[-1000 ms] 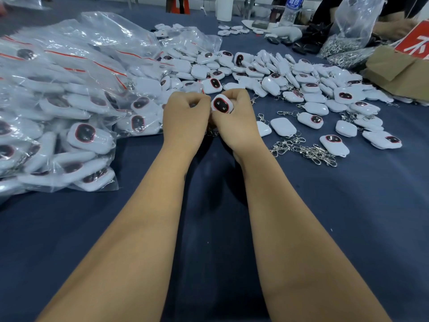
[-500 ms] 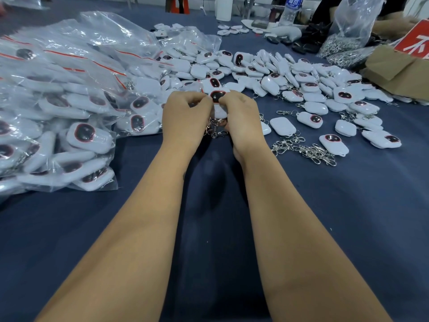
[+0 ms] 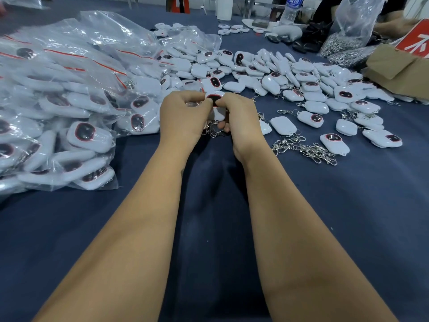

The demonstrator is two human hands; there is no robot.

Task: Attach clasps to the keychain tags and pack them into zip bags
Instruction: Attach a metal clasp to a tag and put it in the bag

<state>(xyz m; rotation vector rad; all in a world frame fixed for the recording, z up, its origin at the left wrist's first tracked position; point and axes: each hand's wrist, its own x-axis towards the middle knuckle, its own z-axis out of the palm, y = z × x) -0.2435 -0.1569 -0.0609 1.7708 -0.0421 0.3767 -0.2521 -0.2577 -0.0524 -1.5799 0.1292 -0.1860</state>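
Note:
My left hand [image 3: 183, 117] and my right hand [image 3: 239, 119] meet over the blue cloth, both pinching a white keychain tag [image 3: 214, 98] with a dark red-rimmed window. More white of a tag shows lower between the hands, and metal clasps [image 3: 212, 130] hang below them. Whether a clear zip bag is also in my left fingers is unclear. Loose white tags [image 3: 287, 82] lie spread beyond and to the right. A heap of loose silver clasps [image 3: 306, 149] sits right of my right wrist.
Filled clear zip bags [image 3: 65, 105] with red strips pile up at the left. At the far right stand a brown cardboard box [image 3: 399, 66] and a plastic bag of clasps [image 3: 348, 36]. A water bottle [image 3: 292, 8] is at the back. Blue cloth [image 3: 348, 217] covers the table.
The tag stood up above my right hand a second ago. It has dropped lower between both hands, and clasps now dangle below my fingers. My hands stayed in the same place.

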